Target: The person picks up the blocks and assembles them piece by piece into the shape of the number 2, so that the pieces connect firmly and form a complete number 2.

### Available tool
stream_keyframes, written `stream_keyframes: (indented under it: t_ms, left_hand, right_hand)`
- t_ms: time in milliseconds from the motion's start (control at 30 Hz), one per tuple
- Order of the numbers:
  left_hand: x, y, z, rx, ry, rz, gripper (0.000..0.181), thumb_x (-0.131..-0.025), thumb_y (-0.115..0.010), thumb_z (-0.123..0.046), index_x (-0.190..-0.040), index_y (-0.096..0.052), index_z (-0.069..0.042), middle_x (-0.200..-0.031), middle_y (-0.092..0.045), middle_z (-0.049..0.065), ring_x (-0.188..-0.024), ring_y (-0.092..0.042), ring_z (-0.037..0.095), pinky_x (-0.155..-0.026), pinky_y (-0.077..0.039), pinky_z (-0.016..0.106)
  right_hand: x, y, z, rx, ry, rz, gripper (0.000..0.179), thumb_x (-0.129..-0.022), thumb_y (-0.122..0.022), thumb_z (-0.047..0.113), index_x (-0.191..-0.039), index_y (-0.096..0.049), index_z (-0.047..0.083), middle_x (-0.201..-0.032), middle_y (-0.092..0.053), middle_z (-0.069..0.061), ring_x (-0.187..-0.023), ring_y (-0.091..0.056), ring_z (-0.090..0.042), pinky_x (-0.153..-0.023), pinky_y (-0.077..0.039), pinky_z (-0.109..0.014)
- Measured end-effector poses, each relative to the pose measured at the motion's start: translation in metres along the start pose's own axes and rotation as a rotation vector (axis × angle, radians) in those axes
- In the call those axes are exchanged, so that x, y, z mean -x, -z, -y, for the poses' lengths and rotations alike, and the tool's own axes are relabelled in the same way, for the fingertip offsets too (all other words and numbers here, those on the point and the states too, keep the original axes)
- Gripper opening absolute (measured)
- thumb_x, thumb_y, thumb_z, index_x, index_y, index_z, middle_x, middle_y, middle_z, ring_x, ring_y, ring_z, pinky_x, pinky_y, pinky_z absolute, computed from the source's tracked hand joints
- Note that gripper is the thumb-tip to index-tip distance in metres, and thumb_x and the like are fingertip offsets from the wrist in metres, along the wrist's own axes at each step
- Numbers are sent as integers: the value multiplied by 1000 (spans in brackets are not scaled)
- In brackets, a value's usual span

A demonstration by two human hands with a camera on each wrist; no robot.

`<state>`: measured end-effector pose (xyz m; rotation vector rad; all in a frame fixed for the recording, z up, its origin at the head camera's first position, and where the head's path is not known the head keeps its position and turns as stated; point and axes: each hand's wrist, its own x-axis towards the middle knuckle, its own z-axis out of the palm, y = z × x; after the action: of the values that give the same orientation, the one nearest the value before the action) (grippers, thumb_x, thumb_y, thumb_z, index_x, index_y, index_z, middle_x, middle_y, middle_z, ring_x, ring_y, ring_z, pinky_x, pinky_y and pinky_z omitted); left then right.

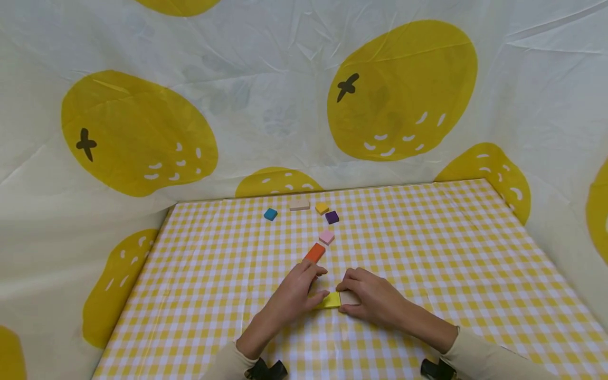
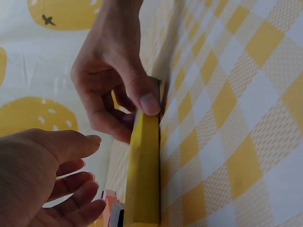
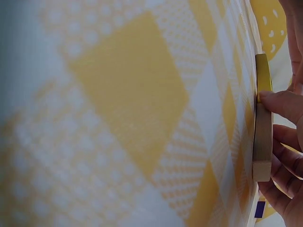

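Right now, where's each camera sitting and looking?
Head: on the head, looking forward and down at the checkered cloth; left hand, right hand and sleeves show.
Left wrist: on that wrist, looking along the long yellow block; both hands show.
Right wrist: on that wrist, looking low across the cloth; parts of both hands show.
Both wrist views share the long yellow block.

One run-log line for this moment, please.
right grip: pinches nearer wooden block, end to end with yellow bar | left grip: empty, near yellow bar | orange block: beyond left grip
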<state>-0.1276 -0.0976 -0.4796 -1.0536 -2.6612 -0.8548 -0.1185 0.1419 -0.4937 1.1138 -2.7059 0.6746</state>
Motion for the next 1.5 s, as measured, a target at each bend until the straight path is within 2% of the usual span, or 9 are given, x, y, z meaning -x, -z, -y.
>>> stream_keyframes:
  t_ms: [133, 367, 700, 900, 1100, 1367, 1500]
  left_hand:
    - [1, -6, -4, -25, -11, 45, 40, -88, -81, -23, -121, -65, -5, -112, -59, 2, -99, -57, 14, -84, -52, 23]
    - [2, -14, -9, -71, -68, 77, 39, -88, -81, -25, -120, -66, -7, -112, -60, 1, -100, -59, 13, -89, -52, 23]
    - [0, -22, -12, -132, -57, 145, 36, -90, -78, -31, -118, -70, -9, -108, -59, -4, -95, -54, 8, -84, -47, 15]
    - [-2, -24, -14, -161, -63, 144, 33, -89, -80, -32, -112, -73, -11, -102, -58, -5, -88, -51, 5, -76, -44, 12]
    - [-2, -26, -14, -190, -71, 131, 31, -88, -81, -34, -109, -74, -12, -100, -58, -5, -88, -51, 6, -76, -45, 13]
    - [-3, -27, -15, -206, -69, 134, 31, -89, -80, -36, -109, -73, -13, -100, -58, -6, -86, -50, 6, -74, -43, 15]
    - [-4, -28, -15, -207, -71, 133, 31, -88, -80, -35, -108, -72, -13, -100, -58, -6, -86, -49, 6, -74, -42, 15]
  right_hand:
    - [1, 2, -1, -6, -9, 7, 36, -82, -85, 39, -107, -74, 15, -100, -58, 8, -89, -52, -5, -73, -52, -24]
    - [4, 11, -3, 5, -30, 34, 35, -81, -85, 38, -106, -73, 16, -104, -60, 7, -91, -53, -5, -71, -51, -24]
    - [9, 17, -9, -10, -21, 28, 28, -82, -85, 34, -102, -73, 18, -99, -59, 10, -86, -49, -3, -66, -45, -18]
    - [9, 15, -10, 11, 10, 10, 29, -81, -86, 34, -101, -74, 18, -96, -60, 10, -86, -51, -3, -68, -48, -20]
    - [9, 14, -11, 21, 18, 10, 29, -81, -86, 35, -101, -74, 17, -96, -59, 10, -86, -51, -3, -69, -50, -22]
    - [7, 16, -10, 15, 23, 28, 30, -82, -86, 34, -102, -74, 16, -99, -62, 8, -88, -53, -4, -70, -51, -22]
    - [4, 19, -12, -6, 22, 65, 29, -83, -85, 36, -102, -75, 17, -99, -62, 8, -85, -50, -2, -68, -49, -21]
